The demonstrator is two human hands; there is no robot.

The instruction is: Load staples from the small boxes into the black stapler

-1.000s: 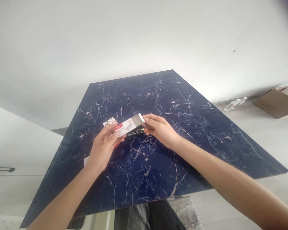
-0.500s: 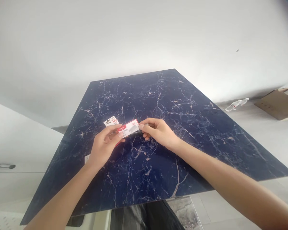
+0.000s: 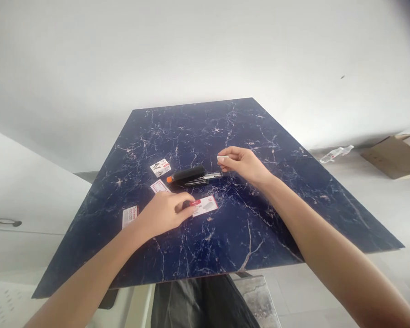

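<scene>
My left hand (image 3: 172, 208) pinches the left end of a flat red-and-white staple box (image 3: 206, 206) low over the table's near half. Behind it lies a black stapler (image 3: 188, 174) with an orange end, its metal magazine (image 3: 213, 175) showing at the right. Just above that metal end, my right hand (image 3: 241, 163) is closed, thumb against fingers, on a small whitish piece (image 3: 222, 157) whose kind I cannot make out. To the left of the stapler are a white printed card (image 3: 160, 167) and a red-bordered card (image 3: 159, 186), the latter partly behind my left hand.
Another red-and-white printed card (image 3: 130, 216) lies by my left forearm. The dark blue marbled table (image 3: 198, 132) stands near a white wall. On the floor at the right are a clear plastic bottle (image 3: 335, 155) and a cardboard box (image 3: 394, 156).
My hands have separated. The left brought the staple box down and to the right; the right moved up and right with the small whitish piece. The stapler is now uncovered.
</scene>
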